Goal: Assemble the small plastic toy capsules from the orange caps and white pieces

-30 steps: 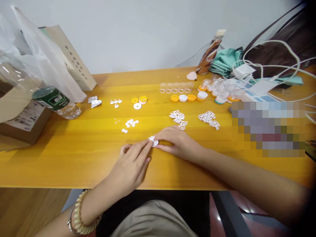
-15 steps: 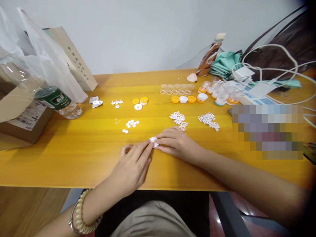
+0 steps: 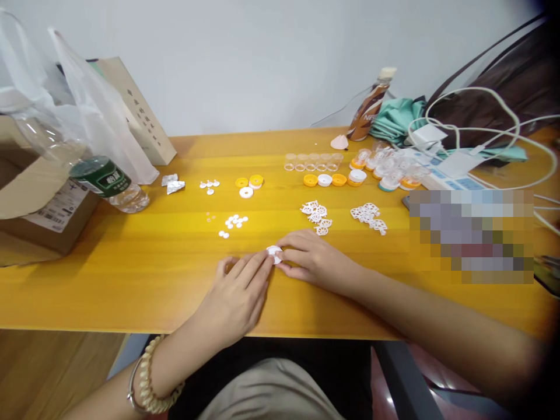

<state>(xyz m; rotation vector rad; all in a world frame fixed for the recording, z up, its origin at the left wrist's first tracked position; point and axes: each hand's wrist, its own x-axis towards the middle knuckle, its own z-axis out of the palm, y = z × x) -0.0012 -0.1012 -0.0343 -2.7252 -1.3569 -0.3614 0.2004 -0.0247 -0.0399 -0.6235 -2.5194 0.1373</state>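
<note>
A small round white plastic piece is held between my two hands, low over the table's front half. My left hand grips its left side with the fingertips. From the right, the fingers of my right hand close on the same piece and cover part of it. Just beyond my right hand lie white openwork plastic parts, with a second group of them farther right. Small white discs are spread beyond my left hand.
Clear cups stand in a row behind orange and white caps. Finished-looking clear-topped pieces cluster beside a power strip with cables. A brown bottle leans at the back. On the left are a water bottle and a cardboard box.
Both hands keep their hold on the round white piece, with only slight finger movement. The whole view has shifted a little.
</note>
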